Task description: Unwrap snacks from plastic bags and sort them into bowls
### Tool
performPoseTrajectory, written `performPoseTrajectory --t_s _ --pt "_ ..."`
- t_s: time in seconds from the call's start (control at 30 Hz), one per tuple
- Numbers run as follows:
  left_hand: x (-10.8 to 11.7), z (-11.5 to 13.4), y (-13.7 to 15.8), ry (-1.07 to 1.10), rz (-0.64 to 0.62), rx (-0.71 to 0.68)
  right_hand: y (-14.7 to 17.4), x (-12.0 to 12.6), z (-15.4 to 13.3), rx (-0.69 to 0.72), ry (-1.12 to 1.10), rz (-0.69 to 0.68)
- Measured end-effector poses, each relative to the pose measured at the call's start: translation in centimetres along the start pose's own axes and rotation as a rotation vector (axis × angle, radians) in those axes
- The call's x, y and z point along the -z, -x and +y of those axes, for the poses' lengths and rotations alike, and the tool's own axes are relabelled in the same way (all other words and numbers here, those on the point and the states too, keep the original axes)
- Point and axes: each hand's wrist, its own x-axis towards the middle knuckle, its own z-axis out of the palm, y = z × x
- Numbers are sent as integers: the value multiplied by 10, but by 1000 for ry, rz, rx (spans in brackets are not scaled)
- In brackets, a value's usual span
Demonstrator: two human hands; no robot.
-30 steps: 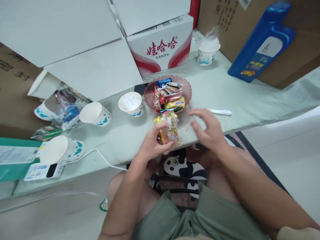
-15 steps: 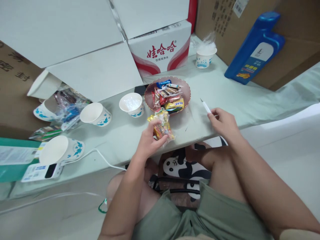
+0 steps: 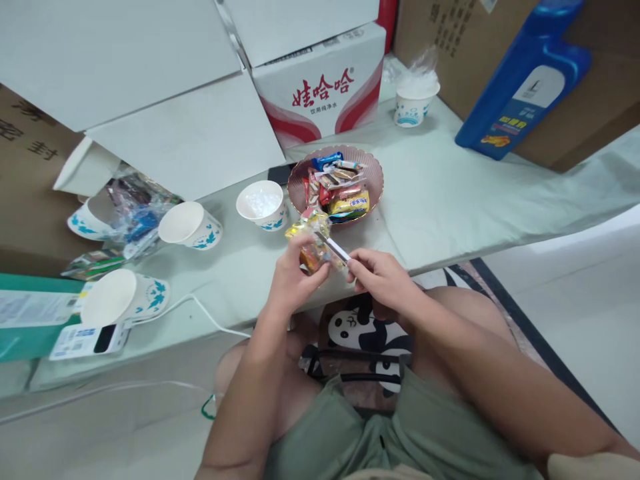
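Observation:
My left hand is closed around a clear plastic packet of yellow-wrapped sweets, held just above the table's front edge. My right hand grips a slim white utility knife with a dark, narrow tip. That tip lies over the packet, close to my left fingers; whether it has pierced the plastic I cannot tell. Right behind the packet stands a pink scalloped bowl full of wrapped sweets. A paper cup with clear plastic inside is just left of the bowl.
More paper cups and a power bank with a white cable are at the left. White cartons line the back. A blue bottle and a cup with plastic stand at right.
My right hand has moved left with the knife, bringing its tip from the bare table to the packet. My left hand keeps hold of the packet, shifted slightly left.

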Motion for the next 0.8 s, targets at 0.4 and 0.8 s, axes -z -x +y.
performPoseTrajectory --t_s 0.4,0.8 --pt "25 -9 -8 470 365 75 9 43 15 116 333 163" --pt "48 5 8 293 -381 552 -5 92 52 -88 796 206"
